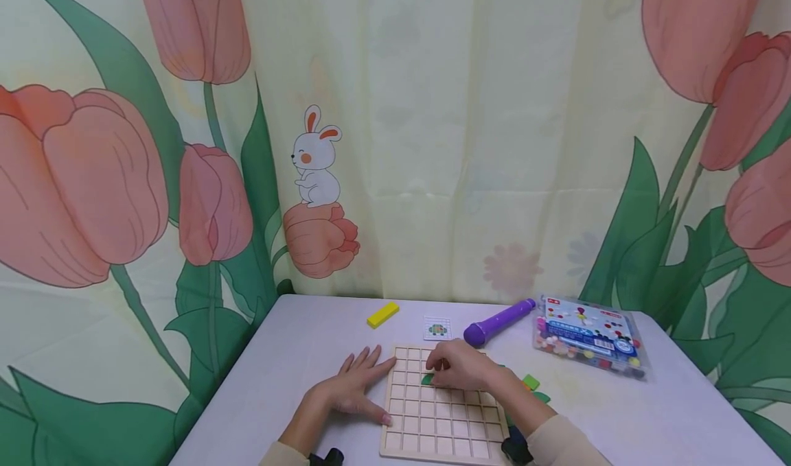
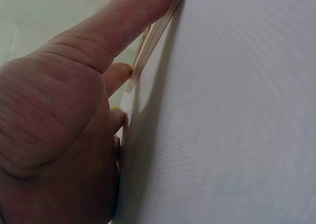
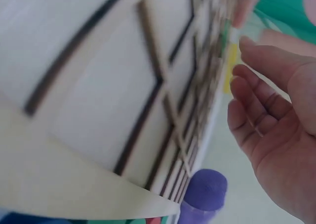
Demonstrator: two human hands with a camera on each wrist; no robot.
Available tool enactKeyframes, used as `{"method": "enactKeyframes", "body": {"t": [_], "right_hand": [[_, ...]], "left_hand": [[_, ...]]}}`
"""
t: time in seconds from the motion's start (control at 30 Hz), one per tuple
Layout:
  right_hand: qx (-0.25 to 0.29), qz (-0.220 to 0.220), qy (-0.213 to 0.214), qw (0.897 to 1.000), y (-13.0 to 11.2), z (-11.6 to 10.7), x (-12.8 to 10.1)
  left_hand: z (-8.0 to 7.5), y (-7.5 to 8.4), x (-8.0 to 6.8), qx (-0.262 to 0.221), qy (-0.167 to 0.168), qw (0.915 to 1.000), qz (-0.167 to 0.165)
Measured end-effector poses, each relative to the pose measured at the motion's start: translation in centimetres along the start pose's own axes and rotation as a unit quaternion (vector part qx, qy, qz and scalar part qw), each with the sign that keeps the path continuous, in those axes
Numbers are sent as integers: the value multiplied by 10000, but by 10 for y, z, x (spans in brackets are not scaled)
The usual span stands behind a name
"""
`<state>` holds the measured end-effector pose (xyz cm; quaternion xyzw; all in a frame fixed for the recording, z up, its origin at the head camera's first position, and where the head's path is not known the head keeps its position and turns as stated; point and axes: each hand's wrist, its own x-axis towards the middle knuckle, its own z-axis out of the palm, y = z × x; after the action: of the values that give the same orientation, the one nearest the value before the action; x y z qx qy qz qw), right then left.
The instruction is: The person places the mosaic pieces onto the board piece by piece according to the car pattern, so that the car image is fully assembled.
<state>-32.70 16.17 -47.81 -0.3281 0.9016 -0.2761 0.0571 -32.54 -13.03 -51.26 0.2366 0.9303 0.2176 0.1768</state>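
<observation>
— What is lying around you right now?

— A tulip-printed curtain with a little rabbit on it is hanging behind the pale table you are working at. The wooden grid board is lying flat between your two forearms, right in front of you.

— And your left hand?

— Your left hand is resting flat on the table, fingers straight and spread, with the thumb pressing along the board's left edge. It is gripping nothing.

— The right one?

— Your right hand is hovering over the board's upper rows, fingers curling downward onto a small green piece that is sitting in one of the cells. The fingertips are meeting the piece; whether they are actually pinching it, the views are not showing clearly.

— What else is near?

— Just beyond your right hand a purple pen-shaped tool is lying, and next to it a small pattern card. Farther right, a bag of coloured beads is sitting. More green and yellow pieces are peeking out beside your right wrist. A yellow block is lying beyond your left hand.
</observation>
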Motion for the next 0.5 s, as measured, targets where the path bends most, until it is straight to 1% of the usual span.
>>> {"method": "enactKeyframes", "body": {"t": [0.13,0.2,0.37,0.5], "right_hand": [[220,-63,442,9988,2,-13,-14],[272,-8,622,9977,3,-20,-22],[316,327,939,9945,4,-36,-41],[431,618,1168,9903,4,-45,-55]], "left_hand": [[1,1,2,20,1,10000,41],[1,0,3,16,4,10000,36],[2,-2,3,35,33,10000,15],[2,-4,4,29,28,10000,16]]}}
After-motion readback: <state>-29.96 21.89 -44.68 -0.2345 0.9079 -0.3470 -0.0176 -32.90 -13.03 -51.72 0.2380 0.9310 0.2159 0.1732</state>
